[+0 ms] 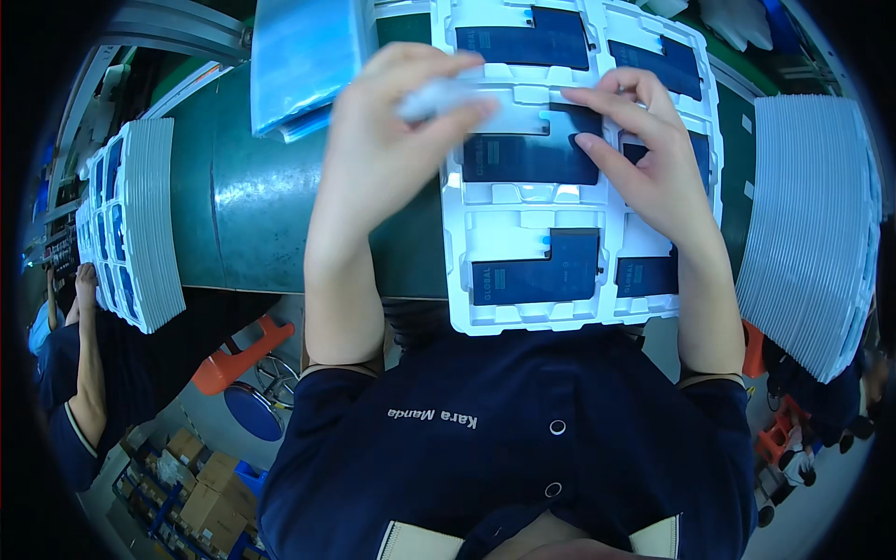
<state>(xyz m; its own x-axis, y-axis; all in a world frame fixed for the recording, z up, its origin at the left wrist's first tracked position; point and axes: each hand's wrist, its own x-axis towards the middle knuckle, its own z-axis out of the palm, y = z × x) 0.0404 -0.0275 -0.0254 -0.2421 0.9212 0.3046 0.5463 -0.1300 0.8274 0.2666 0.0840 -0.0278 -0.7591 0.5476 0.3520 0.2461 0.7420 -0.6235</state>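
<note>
A white moulded tray (481,219) lies before me with several flat black phone batteries in its pockets. My left hand (387,140) is over the tray's left edge, thumb and fingers closed around a soft white piece (434,98), like a crumpled wipe. Motion blurs it, so its exact kind does not show. My right hand (649,149) reaches over the middle of the tray, thumb and forefinger apart at the right end of an L-shaped phone battery (527,159). The thumb tip appears to touch that battery, which lies in its pocket. Another battery (537,271) sits in the nearer pocket.
Blue plastic film bags (308,65) lie at the far left of the tray on the green worktop (261,196). A tall stack of white trays (812,224) stands at right, another stack (149,224) at left. A person's arm (87,345) shows beyond the left stack.
</note>
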